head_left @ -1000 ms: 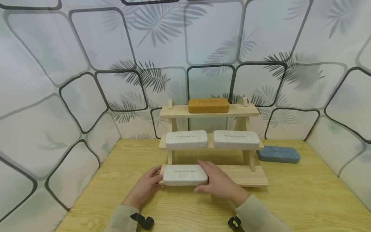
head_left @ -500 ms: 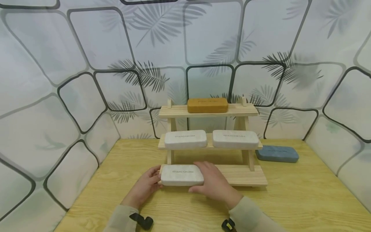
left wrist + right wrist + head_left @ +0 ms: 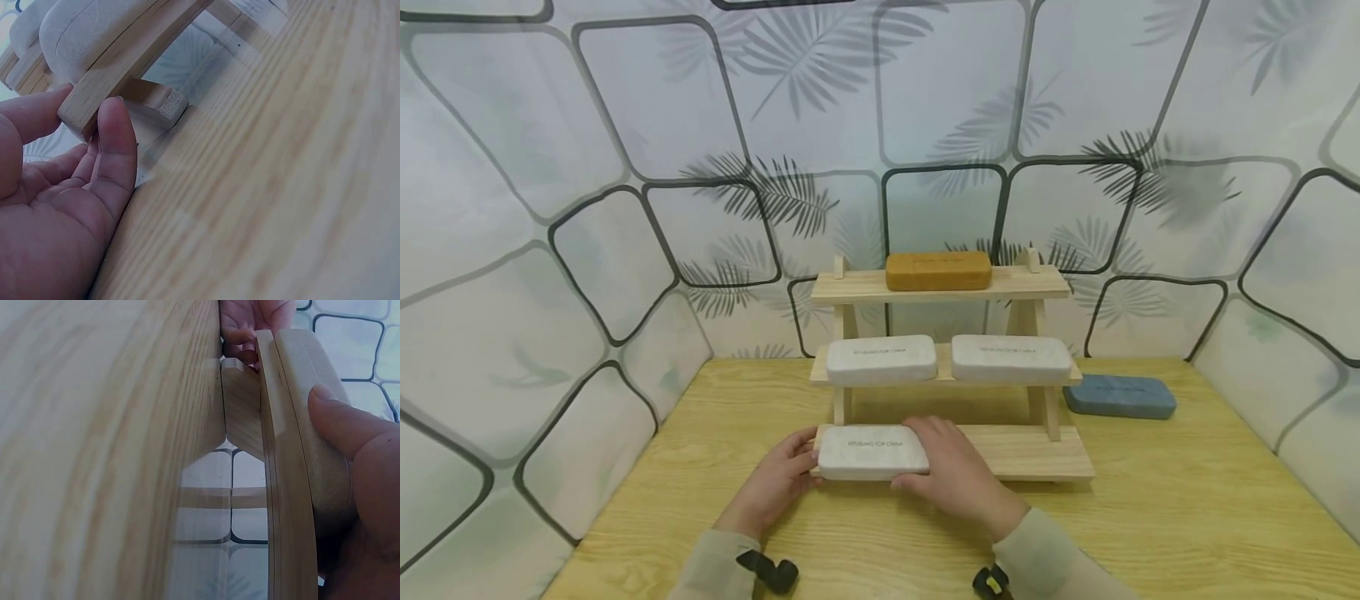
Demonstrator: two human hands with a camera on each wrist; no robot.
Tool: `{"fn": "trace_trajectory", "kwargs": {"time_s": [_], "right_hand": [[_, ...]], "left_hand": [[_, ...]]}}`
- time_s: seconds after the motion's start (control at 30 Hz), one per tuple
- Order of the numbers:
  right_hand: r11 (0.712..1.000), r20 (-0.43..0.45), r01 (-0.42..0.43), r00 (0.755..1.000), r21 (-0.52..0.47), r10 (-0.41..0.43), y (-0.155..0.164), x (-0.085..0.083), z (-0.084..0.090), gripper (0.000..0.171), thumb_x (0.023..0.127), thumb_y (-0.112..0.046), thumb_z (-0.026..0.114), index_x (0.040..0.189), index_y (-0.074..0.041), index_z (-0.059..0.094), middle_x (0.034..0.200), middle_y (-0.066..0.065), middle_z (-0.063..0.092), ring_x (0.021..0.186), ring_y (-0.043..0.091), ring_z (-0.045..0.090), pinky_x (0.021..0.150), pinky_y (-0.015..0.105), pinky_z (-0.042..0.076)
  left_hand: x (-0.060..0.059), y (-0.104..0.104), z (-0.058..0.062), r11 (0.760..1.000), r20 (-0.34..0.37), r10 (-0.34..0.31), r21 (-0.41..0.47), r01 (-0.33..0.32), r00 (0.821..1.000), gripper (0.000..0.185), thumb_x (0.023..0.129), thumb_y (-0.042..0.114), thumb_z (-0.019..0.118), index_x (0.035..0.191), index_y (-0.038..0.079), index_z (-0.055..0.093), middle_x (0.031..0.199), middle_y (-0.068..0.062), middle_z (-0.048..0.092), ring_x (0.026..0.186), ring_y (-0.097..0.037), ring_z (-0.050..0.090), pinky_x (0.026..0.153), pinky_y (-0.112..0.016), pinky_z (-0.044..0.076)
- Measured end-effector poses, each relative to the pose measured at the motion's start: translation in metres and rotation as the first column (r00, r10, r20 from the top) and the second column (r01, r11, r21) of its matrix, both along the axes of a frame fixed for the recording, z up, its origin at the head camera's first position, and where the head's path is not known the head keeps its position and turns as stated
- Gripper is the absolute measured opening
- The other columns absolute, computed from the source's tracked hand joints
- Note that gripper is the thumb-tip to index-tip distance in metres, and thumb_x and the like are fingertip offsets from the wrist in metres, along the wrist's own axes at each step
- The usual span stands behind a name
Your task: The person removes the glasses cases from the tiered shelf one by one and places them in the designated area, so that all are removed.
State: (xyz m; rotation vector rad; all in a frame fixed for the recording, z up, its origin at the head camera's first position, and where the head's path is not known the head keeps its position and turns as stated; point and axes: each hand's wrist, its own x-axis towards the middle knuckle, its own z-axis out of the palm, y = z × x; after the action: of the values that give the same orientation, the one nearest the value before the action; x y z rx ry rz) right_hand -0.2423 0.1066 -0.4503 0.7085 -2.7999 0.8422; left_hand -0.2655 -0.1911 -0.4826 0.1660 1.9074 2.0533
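Nearest the viewer, two pale sleeves [image 3: 715,567] extended over a wood-grained counter [image 3: 865,550], a small black device [image 3: 778,573] worn at each wrist. Both hands were engaged at a three-tiered wooden stand [image 3: 1041,408]. The left hand [image 3: 775,487] pinched the left end of the bottom shelf [image 3: 1030,454] between its digits, as seen most clearly in the left wrist view; whether it also touched the case there could not be determined. The right hand [image 3: 958,475] curled round the right end of the lower white case [image 3: 872,452], its thumb along the case's side in the right wrist view and its other fingers largely hidden there. This case, oblong with rounded corners and small dark lettering, lay lengthwise on the left part of the bottom shelf. Above and behind it, the middle shelf [image 3: 943,375] bore two similar cases side by side, a left white case [image 3: 882,360] and a right white case [image 3: 1011,359], separated by a narrow gap. A blue case [image 3: 1120,397] lay on the counter just beside the stand's right side. An orange case [image 3: 938,272] rested near the middle of the top shelf [image 3: 857,286]. Farthest back rose a pale backdrop [image 3: 947,208] patterned with rounded outlines and grey fronds.
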Motion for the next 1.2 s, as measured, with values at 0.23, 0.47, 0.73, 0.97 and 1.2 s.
{"fn": "trace_trajectory", "kwargs": {"time_s": [0.23,0.47,0.73,0.97,1.2], "right_hand": [[1.0,0.016,-0.019,1.0,-0.016,0.019,0.003,0.001,0.001,0.073,0.082,-0.041,0.084,0.139,-0.009,0.053,0.129,0.006,0.058,0.119,0.027,0.051,0.105,0.047,0.039],[0.999,0.044,-0.032,0.998,-0.023,0.033,0.007,0.001,-0.003,0.073,0.084,-0.043,0.082,0.142,-0.011,0.051,0.132,0.005,0.056,0.122,0.024,0.05,0.105,0.047,0.039],[0.998,0.062,-0.036,0.997,-0.047,0.039,0.013,0.004,-0.003,0.076,0.085,-0.049,0.078,0.144,-0.011,0.048,0.136,0.007,0.054,0.126,0.026,0.049,0.106,0.049,0.04],[0.997,0.082,0.007,0.997,-0.081,0.0,0.019,0.007,0.0,0.079,0.085,-0.045,0.08,0.146,-0.008,0.047,0.137,0.009,0.053,0.123,0.025,0.051,0.103,0.048,0.042],[0.995,0.099,0.002,0.995,-0.101,0.008,0.026,0.007,0.003,0.079,0.085,-0.044,0.08,0.147,-0.006,0.046,0.137,0.011,0.053,0.122,0.025,0.052,0.103,0.049,0.042]], "left_hand": [[-0.001,-0.001,-0.003,1.0,-0.02,-0.009,0.006,0.009,1.0,0.062,0.105,0.015,0.056,0.155,-0.004,0.025,0.133,-0.021,0.051,0.106,-0.022,0.06,0.085,-0.035,0.053],[-0.001,-0.002,-0.008,1.0,-0.021,-0.02,0.018,0.02,1.0,0.063,0.105,0.013,0.055,0.156,-0.005,0.023,0.134,-0.021,0.051,0.107,-0.022,0.06,0.087,-0.035,0.053],[-0.001,-0.001,-0.008,0.999,-0.035,-0.028,0.023,0.029,0.999,0.064,0.105,0.014,0.055,0.155,-0.008,0.021,0.133,-0.022,0.051,0.108,-0.022,0.06,0.087,-0.035,0.054],[-0.001,0.0,-0.005,1.0,-0.026,-0.025,0.014,0.026,0.999,0.064,0.106,0.014,0.054,0.156,-0.007,0.021,0.134,-0.023,0.048,0.104,-0.02,0.06,0.085,-0.033,0.054],[0.001,0.0,0.001,1.0,-0.028,-0.009,-0.011,0.009,1.0,0.062,0.106,0.012,0.052,0.156,-0.006,0.021,0.136,-0.024,0.047,0.102,-0.019,0.061,0.085,-0.033,0.053]]}}
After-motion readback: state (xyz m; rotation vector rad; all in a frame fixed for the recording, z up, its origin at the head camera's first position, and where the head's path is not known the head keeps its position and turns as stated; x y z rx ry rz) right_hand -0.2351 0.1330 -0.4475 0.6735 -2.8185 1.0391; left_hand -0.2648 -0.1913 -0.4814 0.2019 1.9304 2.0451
